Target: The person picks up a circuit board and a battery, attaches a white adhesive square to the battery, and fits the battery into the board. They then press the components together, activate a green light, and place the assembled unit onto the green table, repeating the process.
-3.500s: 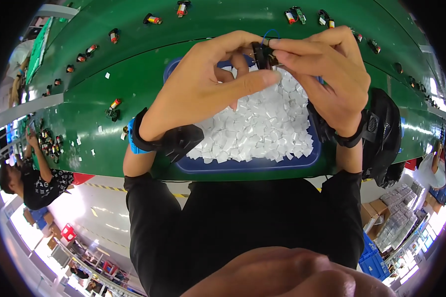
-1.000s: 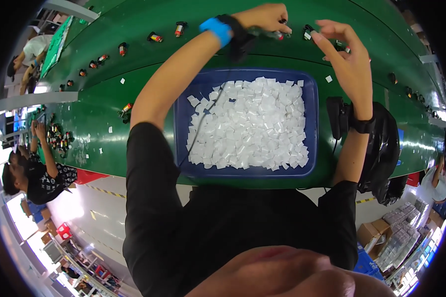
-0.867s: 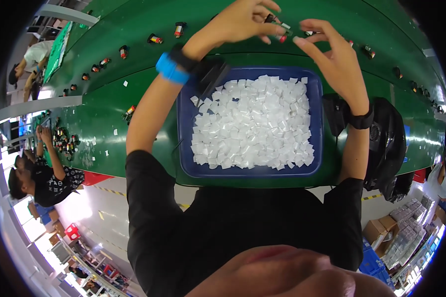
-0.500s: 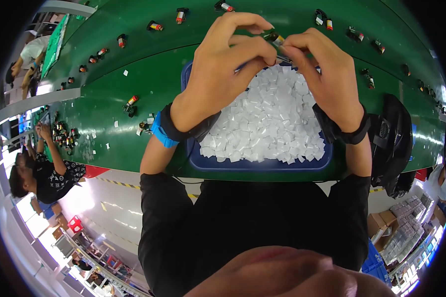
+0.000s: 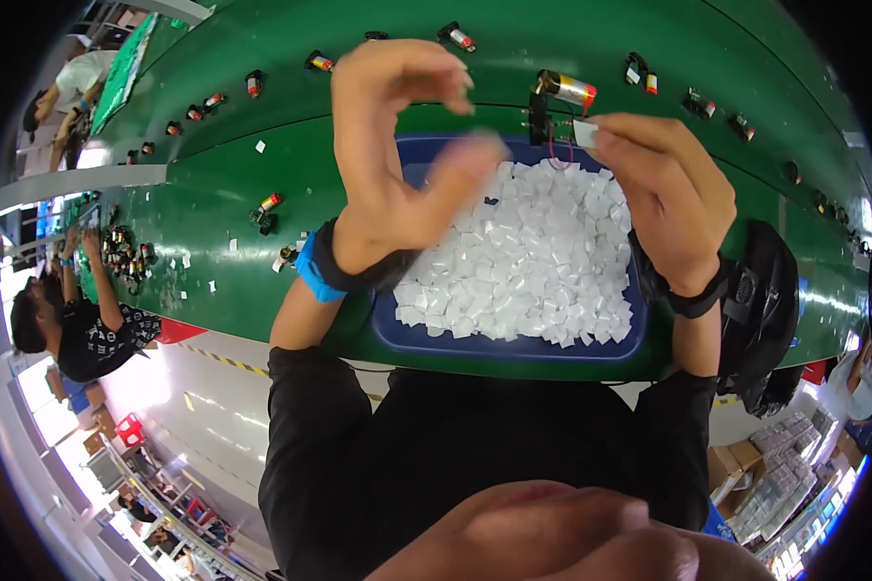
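My right hand pinches a small battery-and-wire assembly above the far edge of the tray. This has a black part, a silver-and-red cylindrical battery cell and thin red wires; a small white square shows at my fingertips. My left hand is apart from it, blurred, with thumb and fingers spread and nothing between them. Beneath both hands sits a blue tray heaped with small white squares.
Similar assemblies lie in a row along the green table, such as one at the far side. A black bag lies right of the tray. At the left, another person works by a pile of assemblies.
My left hand has let go of the assembly and moved left, its fingers opening. My right hand holds the assembly slightly lower and further right, and its battery, wires and white square now show.
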Action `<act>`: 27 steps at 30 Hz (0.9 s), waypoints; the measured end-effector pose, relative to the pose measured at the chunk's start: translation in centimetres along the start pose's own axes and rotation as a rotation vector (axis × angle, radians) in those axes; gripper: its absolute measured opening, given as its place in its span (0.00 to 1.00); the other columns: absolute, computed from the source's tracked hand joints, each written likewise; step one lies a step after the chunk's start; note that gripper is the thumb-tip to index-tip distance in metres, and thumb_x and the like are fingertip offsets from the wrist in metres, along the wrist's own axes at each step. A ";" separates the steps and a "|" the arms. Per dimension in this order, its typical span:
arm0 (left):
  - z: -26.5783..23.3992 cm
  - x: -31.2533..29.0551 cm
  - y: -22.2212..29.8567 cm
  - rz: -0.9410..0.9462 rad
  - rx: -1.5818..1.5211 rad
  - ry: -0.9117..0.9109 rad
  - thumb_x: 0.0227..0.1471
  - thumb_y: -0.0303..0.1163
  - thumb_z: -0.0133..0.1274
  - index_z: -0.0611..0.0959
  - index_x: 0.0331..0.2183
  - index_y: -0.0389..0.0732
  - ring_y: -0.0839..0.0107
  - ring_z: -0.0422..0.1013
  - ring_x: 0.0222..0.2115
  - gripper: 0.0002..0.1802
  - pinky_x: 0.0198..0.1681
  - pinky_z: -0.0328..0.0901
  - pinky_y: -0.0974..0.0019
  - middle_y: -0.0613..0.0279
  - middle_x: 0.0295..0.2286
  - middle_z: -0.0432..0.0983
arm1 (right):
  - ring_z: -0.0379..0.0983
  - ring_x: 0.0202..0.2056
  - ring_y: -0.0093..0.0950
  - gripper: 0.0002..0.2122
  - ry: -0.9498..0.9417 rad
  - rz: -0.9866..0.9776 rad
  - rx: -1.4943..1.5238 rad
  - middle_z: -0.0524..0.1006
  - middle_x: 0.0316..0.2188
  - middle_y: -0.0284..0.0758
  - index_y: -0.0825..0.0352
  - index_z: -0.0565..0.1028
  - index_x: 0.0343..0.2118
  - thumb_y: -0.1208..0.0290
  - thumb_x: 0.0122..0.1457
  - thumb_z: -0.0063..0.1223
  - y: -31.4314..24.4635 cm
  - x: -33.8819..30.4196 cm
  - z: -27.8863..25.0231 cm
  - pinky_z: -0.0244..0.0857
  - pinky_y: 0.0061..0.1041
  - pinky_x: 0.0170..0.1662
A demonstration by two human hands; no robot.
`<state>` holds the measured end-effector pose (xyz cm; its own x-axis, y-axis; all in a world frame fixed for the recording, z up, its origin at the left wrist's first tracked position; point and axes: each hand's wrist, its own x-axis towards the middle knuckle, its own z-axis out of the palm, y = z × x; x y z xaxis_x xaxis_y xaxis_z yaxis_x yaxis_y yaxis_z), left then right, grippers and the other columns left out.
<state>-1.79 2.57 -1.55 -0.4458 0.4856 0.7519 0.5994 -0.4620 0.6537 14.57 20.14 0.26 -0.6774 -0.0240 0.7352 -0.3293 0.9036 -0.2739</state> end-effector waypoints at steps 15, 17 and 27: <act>-0.1 -0.2 3.4 -0.648 0.060 -0.308 0.51 0.25 0.66 0.79 0.45 0.34 0.82 0.74 0.26 0.20 0.28 0.71 0.76 0.61 0.30 0.80 | 0.78 0.40 0.28 0.10 -0.121 0.590 0.433 0.81 0.42 0.39 0.73 0.76 0.40 0.84 0.55 0.60 -1.3 -0.6 2.0 0.74 0.25 0.43; -0.2 -0.2 3.5 -0.583 0.105 -0.278 0.50 0.24 0.66 0.80 0.44 0.35 0.81 0.74 0.26 0.19 0.29 0.71 0.76 0.62 0.29 0.80 | 0.78 0.42 0.26 0.09 -0.126 0.812 0.637 0.80 0.44 0.39 0.73 0.75 0.41 0.84 0.57 0.59 -1.2 -0.4 1.5 0.73 0.25 0.45; -0.2 -0.3 3.4 -0.415 0.228 -0.343 0.50 0.23 0.65 0.81 0.45 0.35 0.80 0.76 0.31 0.19 0.30 0.72 0.77 0.63 0.33 0.80 | 0.77 0.43 0.29 0.15 -0.132 0.350 0.227 0.79 0.49 0.37 0.70 0.78 0.47 0.82 0.56 0.61 -0.3 0.6 0.4 0.73 0.26 0.45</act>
<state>0.18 0.70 0.47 -0.4559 0.8217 0.3420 0.5657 -0.0291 0.8241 14.04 19.66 0.56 -0.8474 0.1987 0.4923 -0.1914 0.7506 -0.6324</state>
